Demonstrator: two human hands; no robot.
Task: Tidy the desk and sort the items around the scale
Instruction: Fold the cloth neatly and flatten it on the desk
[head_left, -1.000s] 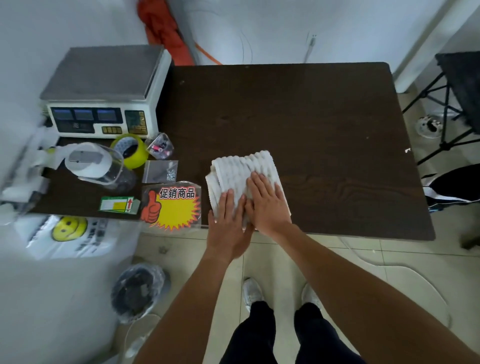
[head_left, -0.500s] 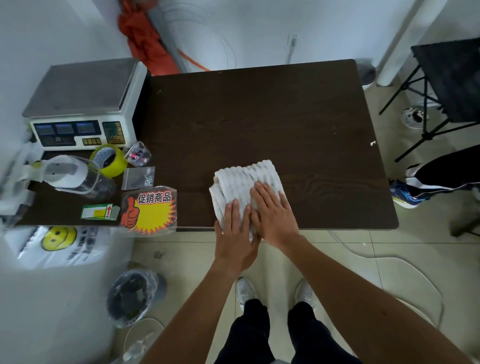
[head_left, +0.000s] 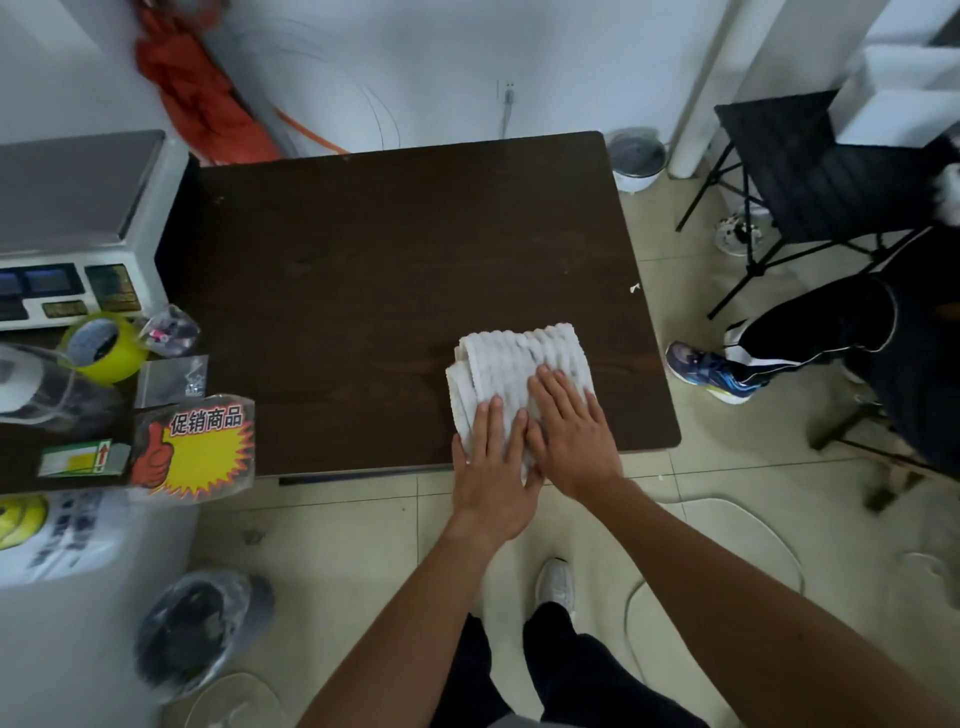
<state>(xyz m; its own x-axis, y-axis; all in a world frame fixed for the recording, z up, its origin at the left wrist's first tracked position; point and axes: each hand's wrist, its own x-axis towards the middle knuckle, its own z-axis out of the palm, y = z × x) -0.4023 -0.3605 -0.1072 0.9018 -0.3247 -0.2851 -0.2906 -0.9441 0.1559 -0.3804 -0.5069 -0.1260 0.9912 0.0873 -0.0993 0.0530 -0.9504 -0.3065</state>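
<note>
Left hand (head_left: 491, 467): fingers flat, pressing the folded white cloth (head_left: 519, 364).
Right hand (head_left: 574, 431): fingers flat, pressing it too.
Cloth: near desk (head_left: 389, 260) front edge.

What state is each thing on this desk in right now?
white cloth: folded, flat on the desk.
left hand: open, pressing the cloth.
right hand: open, pressing the cloth.
tape roll: lying flat, hole up.
promo sign: face up at the front edge.

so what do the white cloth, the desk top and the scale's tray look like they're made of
White cloth: soft ribbed fabric, likely terry or microfibre; raised rows and folded layers show.
Desk top: dark brown wood-grain, probably laminate; matte with faint grain lines.
Scale's tray: looks like brushed metal, dull grey and flat, though blurred.
</note>
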